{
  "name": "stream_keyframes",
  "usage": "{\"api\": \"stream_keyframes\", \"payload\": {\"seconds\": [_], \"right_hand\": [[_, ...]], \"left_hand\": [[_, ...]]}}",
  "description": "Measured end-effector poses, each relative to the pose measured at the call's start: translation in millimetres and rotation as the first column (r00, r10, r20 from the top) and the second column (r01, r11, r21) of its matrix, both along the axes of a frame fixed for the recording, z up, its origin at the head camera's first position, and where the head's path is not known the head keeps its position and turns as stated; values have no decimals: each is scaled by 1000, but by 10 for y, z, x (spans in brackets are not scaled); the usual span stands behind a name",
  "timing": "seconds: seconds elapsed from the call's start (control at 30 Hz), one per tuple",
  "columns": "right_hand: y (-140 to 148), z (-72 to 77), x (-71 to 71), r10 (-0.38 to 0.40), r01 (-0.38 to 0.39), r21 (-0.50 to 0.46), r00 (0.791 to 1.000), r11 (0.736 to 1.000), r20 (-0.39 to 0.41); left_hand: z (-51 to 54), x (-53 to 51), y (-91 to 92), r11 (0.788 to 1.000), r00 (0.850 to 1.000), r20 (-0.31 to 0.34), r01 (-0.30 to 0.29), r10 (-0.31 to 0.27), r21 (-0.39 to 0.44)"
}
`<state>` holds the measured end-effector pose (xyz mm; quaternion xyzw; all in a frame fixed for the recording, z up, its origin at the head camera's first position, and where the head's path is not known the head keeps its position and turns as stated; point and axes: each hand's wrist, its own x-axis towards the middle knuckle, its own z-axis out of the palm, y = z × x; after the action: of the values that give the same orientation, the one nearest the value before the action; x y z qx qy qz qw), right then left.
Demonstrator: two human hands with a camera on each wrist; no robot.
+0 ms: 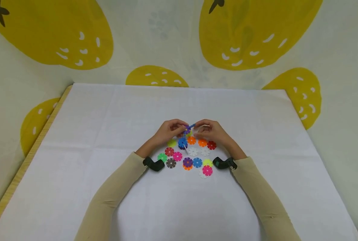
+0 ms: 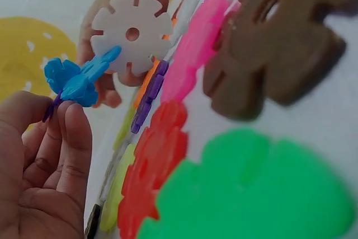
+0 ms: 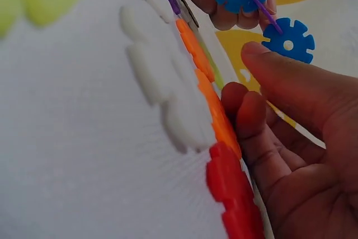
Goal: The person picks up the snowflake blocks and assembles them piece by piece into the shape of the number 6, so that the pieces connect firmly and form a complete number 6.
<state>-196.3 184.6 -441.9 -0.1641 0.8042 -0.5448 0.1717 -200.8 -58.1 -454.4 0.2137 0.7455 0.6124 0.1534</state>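
Right, at centre frame the left hand (image 1: 168, 131) pinches a notched purple plastic disc (image 1: 187, 129), linked to a notched blue plastic disc (image 3: 287, 31); the right hand (image 1: 212, 130) is right at that blue one, grip impossible to tell! Just below, loose multicoloured notched plastic discs (image 1: 177, 153) scatter across white cloth (image 1: 179, 207).

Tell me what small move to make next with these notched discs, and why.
I'd perhaps nudge the outer blue notched disc gently toward the purple notched disc with your right hand, to seat the joint: their rims meet, your left hand pinches the purple one, and your right is beside the blue one. How firmly they join isn't clear.
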Motion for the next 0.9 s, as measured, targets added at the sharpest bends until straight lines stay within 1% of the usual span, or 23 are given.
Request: {"api": "stream_keyframes", "payload": {"seconds": [0.07, 0.1, 0.23, 0.37, 0.47, 0.63, 0.77, 0.9], "right_hand": [[2, -19, -9, 28, -28, 26, 999, 999, 19], [3, -27, -13, 44, -44, 51, 999, 998, 11], [0, -41, -11, 132, -123, 127, 989, 984, -65], [-15, -42, 4, 209, -186, 150, 966, 971, -155], [-28, -43, 17, 222, -194, 158, 957, 968, -185], [-49, -33, 33, 216, -188, 156, 959, 970, -182], [-50, -23, 34, 223, -198, 142, 957, 970, -187], [-45, -14, 37, 225, -197, 158, 957, 968, -185]], "left_hand": [[-7, -1, -5, 1000, 1000, 14, -11, 11, 9], [-9, -2, -7, 1000, 1000, 18, -12, 12, 14], [-15, -3, -16, 1000, 1000, 26, -2, 2, 27], [-17, -11, -19, 999, 999, 33, 11, -13, 46], [-24, -21, -18, 999, 999, 45, 18, -21, 48], [-34, -28, -15, 999, 997, 64, 28, -31, 44], [-45, -31, -13, 998, 997, 62, 32, -35, 46], [-46, -29, -11, 998, 998, 57, 30, -33, 48]]}}
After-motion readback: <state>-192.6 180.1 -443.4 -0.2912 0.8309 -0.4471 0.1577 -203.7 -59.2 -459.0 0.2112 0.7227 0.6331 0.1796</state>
